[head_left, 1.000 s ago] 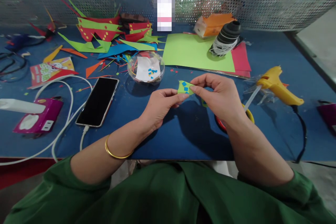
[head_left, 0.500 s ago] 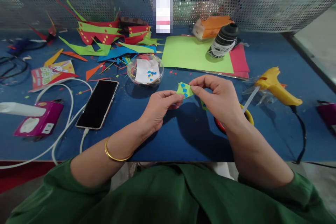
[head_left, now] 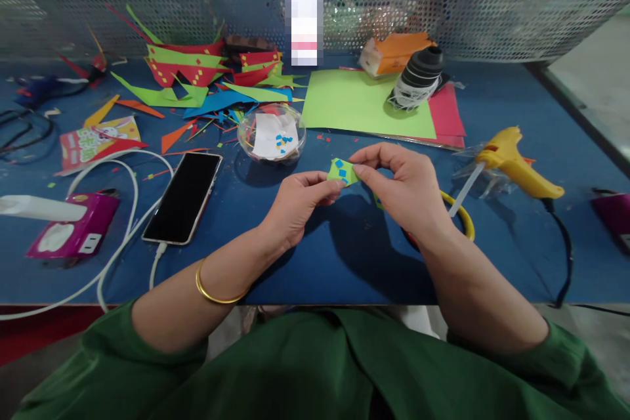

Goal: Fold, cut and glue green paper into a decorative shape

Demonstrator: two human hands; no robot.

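Note:
A small green paper piece (head_left: 348, 174) with blue squares on it is held up over the blue table between both hands. My left hand (head_left: 308, 200) pinches its lower left edge between thumb and fingers. At its right edge, the thumb and fingertips of my right hand (head_left: 396, 180) are closed on it. Another bit of green paper shows just below the right fingers, mostly hidden. Left of the hands, a clear round bowl (head_left: 242, 138) carries white paper (head_left: 266, 136) with small blue pieces on it.
A phone (head_left: 184, 197) on a cable and a purple box (head_left: 73, 230) lie at left. Cut paper shapes (head_left: 187, 65) are at the back left. Green sheets (head_left: 344, 102), a black bottle (head_left: 418, 75) and a yellow glue gun (head_left: 516, 161) are at right, near a partly hidden yellow and red ring.
The green piece and the right fingertips have shifted very slightly left. Both hands keep their hold. The whole view has moved a little.

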